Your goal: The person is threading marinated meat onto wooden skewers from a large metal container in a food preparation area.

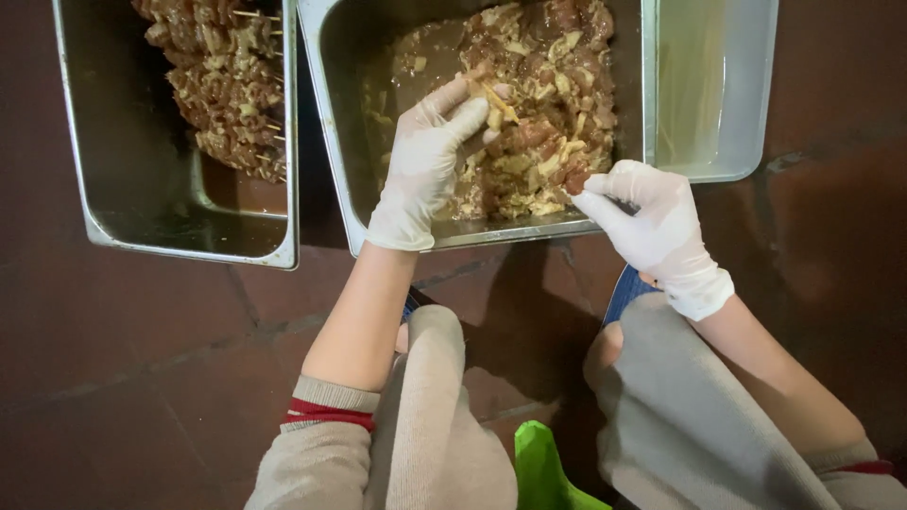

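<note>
My left hand, in a white glove, reaches into the middle steel tray and pinches a thin wooden skewer over the marinated meat pieces. At the tray's near right corner, my right hand, also gloved, holds a small piece of meat at its fingertips. The two hands are about a hand's width apart above the meat.
A second steel tray at the left holds finished meat skewers piled at its far side. An empty-looking steel tray stands at the right. All rest on a dark reddish tiled floor. My knees and a green object are below.
</note>
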